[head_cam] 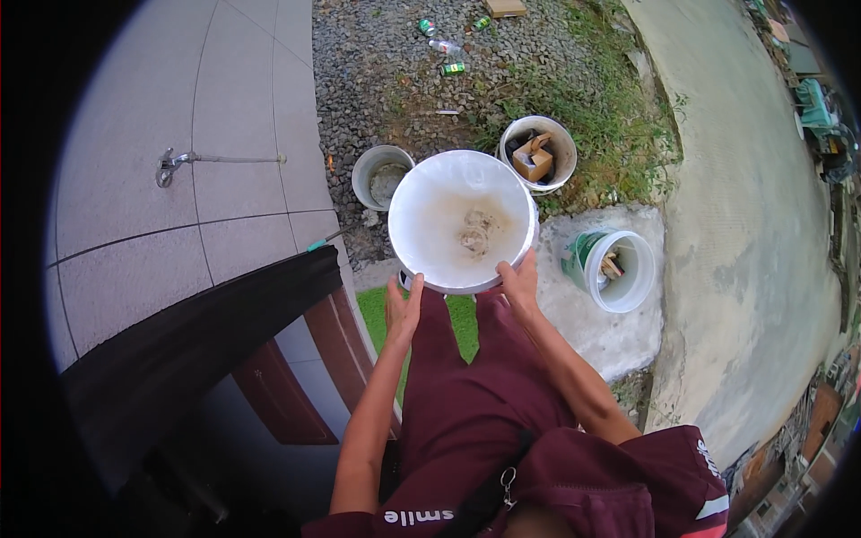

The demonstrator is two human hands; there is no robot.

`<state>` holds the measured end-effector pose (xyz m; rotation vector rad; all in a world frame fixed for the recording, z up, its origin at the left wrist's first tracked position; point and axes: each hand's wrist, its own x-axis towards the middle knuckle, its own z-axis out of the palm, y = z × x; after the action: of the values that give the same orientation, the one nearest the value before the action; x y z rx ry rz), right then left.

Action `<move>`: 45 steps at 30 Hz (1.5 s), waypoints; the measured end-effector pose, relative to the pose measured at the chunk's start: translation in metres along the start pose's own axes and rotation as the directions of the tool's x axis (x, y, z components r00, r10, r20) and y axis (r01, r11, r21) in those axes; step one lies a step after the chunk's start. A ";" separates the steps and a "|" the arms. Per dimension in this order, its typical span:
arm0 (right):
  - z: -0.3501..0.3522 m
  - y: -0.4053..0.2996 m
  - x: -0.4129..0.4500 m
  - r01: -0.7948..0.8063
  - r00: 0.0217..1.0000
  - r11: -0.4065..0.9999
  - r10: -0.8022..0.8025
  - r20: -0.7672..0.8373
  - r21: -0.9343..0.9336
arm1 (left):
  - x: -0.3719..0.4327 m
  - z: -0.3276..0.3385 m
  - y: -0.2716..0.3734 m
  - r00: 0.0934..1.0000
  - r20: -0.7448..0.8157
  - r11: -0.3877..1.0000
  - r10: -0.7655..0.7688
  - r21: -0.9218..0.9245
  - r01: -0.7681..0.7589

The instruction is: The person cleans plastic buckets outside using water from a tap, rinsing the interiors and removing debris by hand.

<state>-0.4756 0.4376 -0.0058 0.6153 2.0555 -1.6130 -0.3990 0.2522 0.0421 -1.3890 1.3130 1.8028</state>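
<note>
Both hands hold a round white basin (437,195) out in front of my legs, its inside facing up towards me. Brownish dirt and a little murky residue show on its bottom. My left hand (404,306) grips the near left rim, thumb on top. At the near right rim, my right hand (519,279) clasps the edge the same way; the fingers under the basin are hidden. Just beyond the basin stand a grey-white bucket (363,176) on the left and a white bucket (506,144) with cardboard and dark scraps on the right.
A white-and-green bucket (642,269) with scraps stands tilted-looking on a concrete slab (605,356). Drink cans (453,68) and a plastic bottle (444,46) lie on gravel (377,87). A metal tap (176,161) juts from the tiled wall (134,107). Green artificial turf (463,323) lies underfoot.
</note>
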 end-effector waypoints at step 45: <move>0.028 -0.097 0.076 0.271 0.953 0.710 -0.100 0.287 -0.650 | 0.049 -0.183 -0.076 0.886 -0.288 0.906 0.364 -0.111 -0.409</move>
<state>-0.5918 0.3949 0.0176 -0.0570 2.3566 -0.8208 -0.2736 0.1101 -0.0345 -1.5855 1.7111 2.0843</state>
